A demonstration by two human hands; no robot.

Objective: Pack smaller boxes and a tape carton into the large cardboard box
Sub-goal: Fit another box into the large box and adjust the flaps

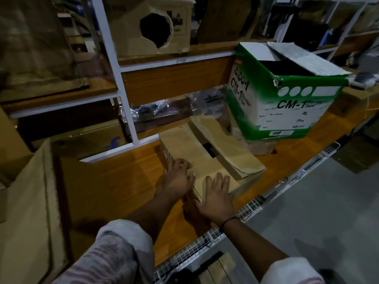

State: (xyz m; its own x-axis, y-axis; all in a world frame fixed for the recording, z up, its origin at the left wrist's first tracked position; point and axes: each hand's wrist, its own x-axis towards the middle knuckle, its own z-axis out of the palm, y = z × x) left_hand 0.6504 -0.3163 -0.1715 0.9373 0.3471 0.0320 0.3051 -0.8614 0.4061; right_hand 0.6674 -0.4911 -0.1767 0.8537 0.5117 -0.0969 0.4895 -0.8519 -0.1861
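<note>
Though the light is dim, left hand (178, 178) seemingly gripping creased cardboard box (184, 143), right hand (217, 196) fingers (219, 181) splayed flat.

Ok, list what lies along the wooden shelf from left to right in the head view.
large cardboard box → left hand → right hand → green tape carton. The small brown box lies under both hands, so it is left out.
</note>
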